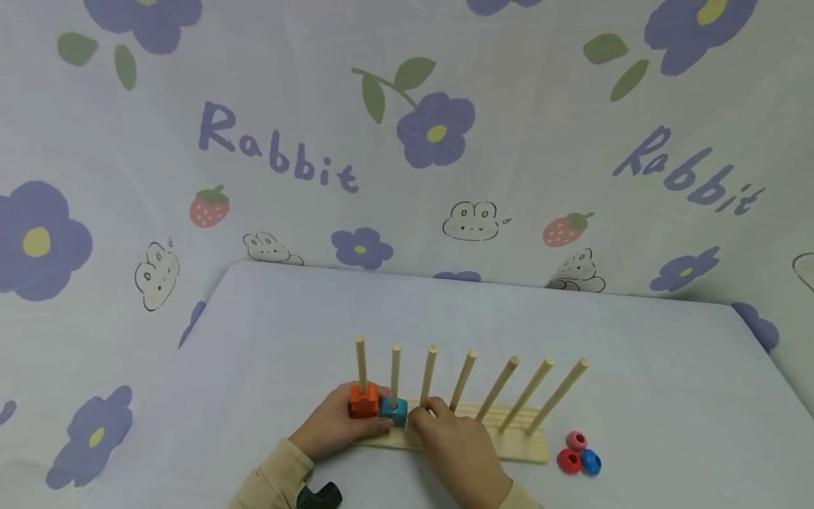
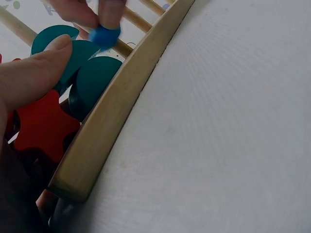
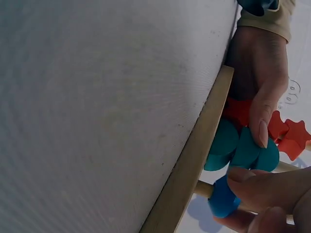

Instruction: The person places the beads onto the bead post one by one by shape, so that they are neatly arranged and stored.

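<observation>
A wooden peg rack (image 1: 524,451) lies on the table with a row of upright pegs. Orange-red star-shaped blocks (image 1: 364,401) are stacked on its leftmost peg, and teal rounded blocks (image 1: 394,413) on the peg beside it. My left hand (image 1: 340,418) reaches around both stacks, holding the teal blocks with its thumb pressed on their near side. Between thumb and fingertips, my right hand (image 1: 459,445) pinches a blue bead (image 3: 223,198) at the third peg, low over the base. In the head view my right fingers hide that bead.
Right of the rack lie a pink bead (image 1: 576,440), a red bead (image 1: 569,461) and a blue faceted bead (image 1: 591,462), close together. Several bare pegs (image 1: 559,394) stand up on the rack's right side. A patterned cloth (image 1: 407,177) hangs behind the white table.
</observation>
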Available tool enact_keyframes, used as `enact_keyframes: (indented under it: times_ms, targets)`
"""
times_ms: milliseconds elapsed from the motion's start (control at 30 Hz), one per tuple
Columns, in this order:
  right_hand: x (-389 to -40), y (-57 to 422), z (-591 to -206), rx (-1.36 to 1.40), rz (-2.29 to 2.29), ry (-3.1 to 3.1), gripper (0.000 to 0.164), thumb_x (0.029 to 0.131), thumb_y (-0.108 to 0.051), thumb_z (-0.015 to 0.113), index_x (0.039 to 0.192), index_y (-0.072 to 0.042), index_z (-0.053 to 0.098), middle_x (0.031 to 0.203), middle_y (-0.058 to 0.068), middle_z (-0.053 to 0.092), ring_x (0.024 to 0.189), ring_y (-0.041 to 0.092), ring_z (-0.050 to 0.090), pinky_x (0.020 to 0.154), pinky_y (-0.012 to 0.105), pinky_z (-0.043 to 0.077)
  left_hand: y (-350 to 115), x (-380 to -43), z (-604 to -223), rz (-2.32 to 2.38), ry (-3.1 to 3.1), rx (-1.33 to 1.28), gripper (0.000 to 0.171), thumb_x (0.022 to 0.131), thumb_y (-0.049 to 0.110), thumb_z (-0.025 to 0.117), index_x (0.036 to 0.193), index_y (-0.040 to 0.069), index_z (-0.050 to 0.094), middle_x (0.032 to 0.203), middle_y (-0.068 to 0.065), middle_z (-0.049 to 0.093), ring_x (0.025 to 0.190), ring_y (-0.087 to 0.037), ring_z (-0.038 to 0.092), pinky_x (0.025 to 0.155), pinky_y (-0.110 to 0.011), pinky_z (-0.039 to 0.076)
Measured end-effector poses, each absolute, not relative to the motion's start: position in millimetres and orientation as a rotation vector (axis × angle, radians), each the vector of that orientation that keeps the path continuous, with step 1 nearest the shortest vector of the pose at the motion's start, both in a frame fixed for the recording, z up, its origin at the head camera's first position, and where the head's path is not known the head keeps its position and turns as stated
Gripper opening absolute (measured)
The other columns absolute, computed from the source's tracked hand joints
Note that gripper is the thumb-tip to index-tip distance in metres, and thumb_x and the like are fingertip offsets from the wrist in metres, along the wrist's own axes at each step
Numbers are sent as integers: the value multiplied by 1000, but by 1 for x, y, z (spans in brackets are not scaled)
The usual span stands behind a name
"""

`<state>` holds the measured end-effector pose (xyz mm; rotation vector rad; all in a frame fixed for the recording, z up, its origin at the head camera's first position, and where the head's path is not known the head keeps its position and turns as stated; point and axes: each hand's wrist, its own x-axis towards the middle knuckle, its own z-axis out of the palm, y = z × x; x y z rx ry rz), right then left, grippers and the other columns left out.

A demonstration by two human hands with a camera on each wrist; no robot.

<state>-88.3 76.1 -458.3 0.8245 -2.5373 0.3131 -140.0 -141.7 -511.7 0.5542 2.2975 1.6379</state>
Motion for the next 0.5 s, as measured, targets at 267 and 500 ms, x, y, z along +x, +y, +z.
enact_keyframes:
  times_ms: [267,500]
  targets:
    - [-92,79,-471,844,307,-2561,16,77,-17,79,83,-15,65,84,-3,64,41,4,46,36,19,39,-141,-140,-514,1613,2335,567,36,80,29,78,113,19,67,115,4,67,106,-11,60,95,-28,45]
    - [-91,78,-471,861,227,-2619,12,80,-15,76,85,-14,65,89,0,64,42,5,48,35,20,40,-141,-140,-515,1599,2350,574,37,81,30,78,115,18,66,117,3,67,108,-12,60,97,-29,45]
